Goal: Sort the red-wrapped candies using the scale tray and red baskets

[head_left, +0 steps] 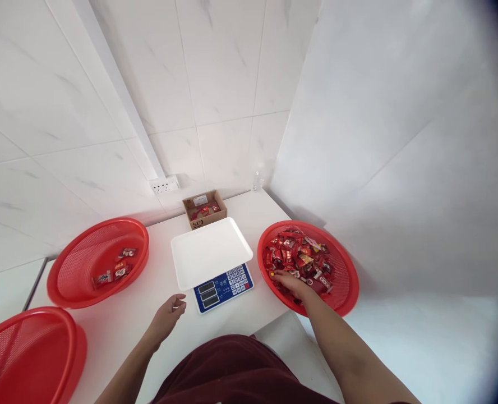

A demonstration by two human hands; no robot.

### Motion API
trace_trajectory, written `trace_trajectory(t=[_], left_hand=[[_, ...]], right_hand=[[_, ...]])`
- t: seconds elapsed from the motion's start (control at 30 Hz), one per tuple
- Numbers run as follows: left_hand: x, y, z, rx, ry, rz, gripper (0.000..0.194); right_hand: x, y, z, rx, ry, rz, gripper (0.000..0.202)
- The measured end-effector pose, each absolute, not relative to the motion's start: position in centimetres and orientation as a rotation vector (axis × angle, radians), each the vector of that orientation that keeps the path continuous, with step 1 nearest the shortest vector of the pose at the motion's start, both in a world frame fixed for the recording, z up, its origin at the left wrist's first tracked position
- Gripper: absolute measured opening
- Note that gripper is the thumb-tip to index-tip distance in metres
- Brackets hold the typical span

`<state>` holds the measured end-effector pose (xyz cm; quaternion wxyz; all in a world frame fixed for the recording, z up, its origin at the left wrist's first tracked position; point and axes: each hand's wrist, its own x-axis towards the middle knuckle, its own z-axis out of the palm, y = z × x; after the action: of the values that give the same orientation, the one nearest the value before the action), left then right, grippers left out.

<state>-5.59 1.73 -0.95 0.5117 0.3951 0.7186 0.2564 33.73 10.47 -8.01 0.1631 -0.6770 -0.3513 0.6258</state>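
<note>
So the person's right hand point(289, 282) is down in the red basket point(346, 280) at the right of the frame, fingers buried among the wrapped candies point(301, 258) at the near-left edge of the pile. Can't really tell whether the grip has closed on a piece or is just resting on them, the fingertips are lost in the wrappers.

The left hand point(167, 315) sits low centre-left, hovering just above the white counter point(249, 213), fingers loosely curled, grip released and holding nothing. It's just beside the lower-left corner of the scale point(224, 286), not touching it.

The scale is dead centre, blue keypad panel facing the person, with a white tray point(209, 249) on top that has nothing on it.

Left of that is a second red basket point(76, 280) with only a few candies point(114, 268) in it. A third red basket point(30, 353) sits at the lower left corner. Behind the scale, against the tiled wall, there's a small cardboard box point(204, 209) with some red packets inside.
</note>
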Motion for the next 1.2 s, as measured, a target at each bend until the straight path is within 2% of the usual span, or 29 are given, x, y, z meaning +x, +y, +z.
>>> trace_trajectory(t=[0.37,0.6,0.73,0.9,1.0,1.2], left_hand=[[-5.3,2.0,-0.8,0.916,1.728,0.604,0.039],[-6.3,1.1,-1.3,0.863,1.747,0.677,0.036],[-6.3,0.3,-1.3,0.849,1.779,0.685,0.034],[-6.1,-0.3,-0.8,0.729,1.715,0.796,0.03],[-6.4,-0.8,-0.6,0.722,1.724,0.826,0.028],[-7.3,-2.2,-1.0,0.751,1.805,0.793,0.033]], right_hand=[[34.1,10.5,-7.6,-1.788,-0.622,1.765,0.024],[35.1,12.2,-5.0,-1.626,-0.72,1.607,0.024],[31.0,15.0,-2.6,-1.412,-0.878,1.698,0.023],[22.0,17.4,-1.0,-1.209,-0.934,1.825,0.033],[18.0,17.7,-1.2,-1.236,-1.016,1.826,0.034],[15.9,18.0,-1.7,-1.432,-1.306,1.652,0.021]])
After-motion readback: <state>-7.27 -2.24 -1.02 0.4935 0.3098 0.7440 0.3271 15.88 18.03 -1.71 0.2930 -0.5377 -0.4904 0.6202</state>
